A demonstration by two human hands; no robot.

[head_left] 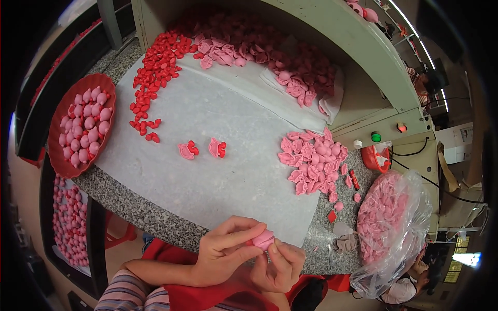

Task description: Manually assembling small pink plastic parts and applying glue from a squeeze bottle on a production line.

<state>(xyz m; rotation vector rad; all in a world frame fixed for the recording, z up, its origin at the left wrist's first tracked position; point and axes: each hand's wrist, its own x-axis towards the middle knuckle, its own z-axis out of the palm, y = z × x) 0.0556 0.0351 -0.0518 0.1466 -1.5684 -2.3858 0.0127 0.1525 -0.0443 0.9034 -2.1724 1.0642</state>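
Note:
Close to the front edge of the paper-covered bench, my left hand and my right hand both pinch one small pink moulded piece. Its rounded, creased top shows between my fingertips; the rest is hidden. Farther off on the white paper lie two flat pink pieces, a left one and a right one, each with small red parts at its right side. A heap of loose pink pieces spreads to the right of them.
Red pieces trail along the paper's left, more pink pieces fill the grey metal housing. A red scalloped bowl of pink balls stands left, above a black tray. At right are a plastic bag and a red basket.

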